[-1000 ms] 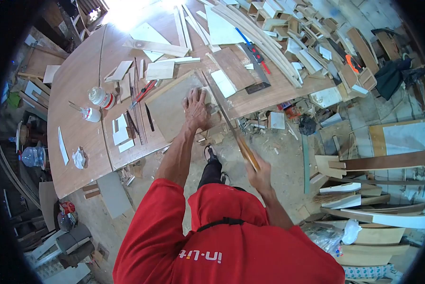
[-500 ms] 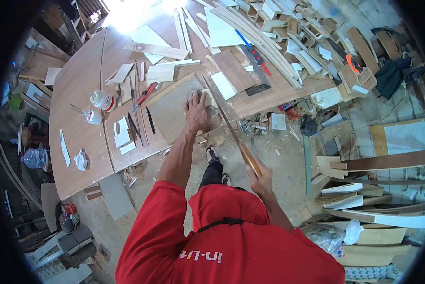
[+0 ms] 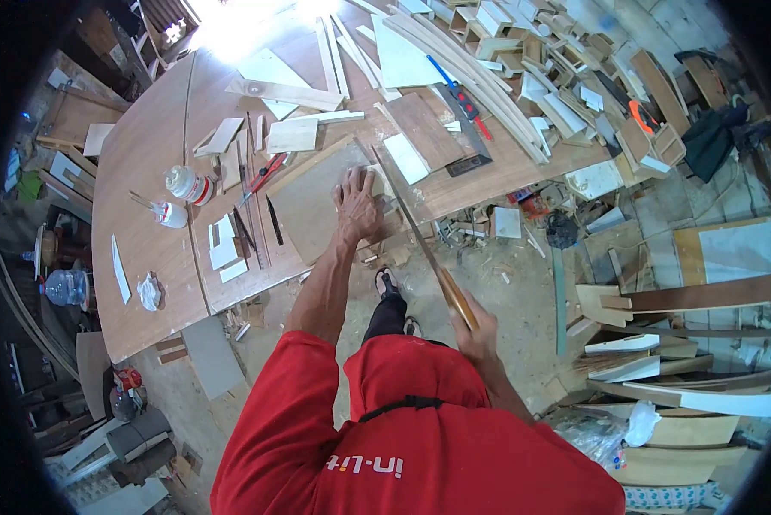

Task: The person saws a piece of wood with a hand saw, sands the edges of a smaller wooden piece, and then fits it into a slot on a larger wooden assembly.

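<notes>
Offcuts crowd this workshop floor, while a broad wooden workbench [image 3: 141,129] carries the tools and the thin board [image 3: 308,202], which lies flat at the bench's near edge. On that board the left hand [image 3: 359,206] rests palm down, fingers spread rather than curled round anything — most likely a weight to stop the panel sliding.

Closed round the wooden-handled saw [image 3: 419,230], the right hand [image 3: 479,330] grips it near the butt end, which probably gives the longest reach. Its blade slants along the board's right side, tip over the bench and handle out past the edge, where the forearm has open space below. Whether the teeth touch wood is too small to tell.

Smaller tools lie left of the board, seemingly kept within reach but out of the blade's line: a red-handled cutter [image 3: 269,170] and a slim black marker [image 3: 274,221]. Farther left, the glue bottle [image 3: 188,184] and white jar [image 3: 172,215] stand upright — presumably placed there to avoid being knocked.
</notes>
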Demonstrator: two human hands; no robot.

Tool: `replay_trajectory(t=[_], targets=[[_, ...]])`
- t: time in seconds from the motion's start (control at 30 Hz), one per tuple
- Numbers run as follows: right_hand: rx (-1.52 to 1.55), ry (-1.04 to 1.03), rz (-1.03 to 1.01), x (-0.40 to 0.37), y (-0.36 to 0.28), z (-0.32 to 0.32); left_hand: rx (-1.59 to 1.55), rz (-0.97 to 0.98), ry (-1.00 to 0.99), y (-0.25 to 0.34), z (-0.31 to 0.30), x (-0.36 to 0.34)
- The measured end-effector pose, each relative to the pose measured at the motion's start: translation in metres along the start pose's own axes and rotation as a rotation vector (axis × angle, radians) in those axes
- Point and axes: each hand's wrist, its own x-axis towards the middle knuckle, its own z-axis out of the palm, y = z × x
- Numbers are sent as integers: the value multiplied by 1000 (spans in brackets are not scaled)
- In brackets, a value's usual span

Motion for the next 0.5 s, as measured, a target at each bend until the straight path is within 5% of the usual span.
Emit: replay_trajectory(t=[0.13,0.3,0.5], targets=[[43,33,-10,-29,5,-14,24,-9,-27,0,4,-6],[8,-95,88,57,-8,18,26,14,-18,1,0,-3],[11,-19,56,-15,-1,-14,29,13,0,-3,4,-1]])
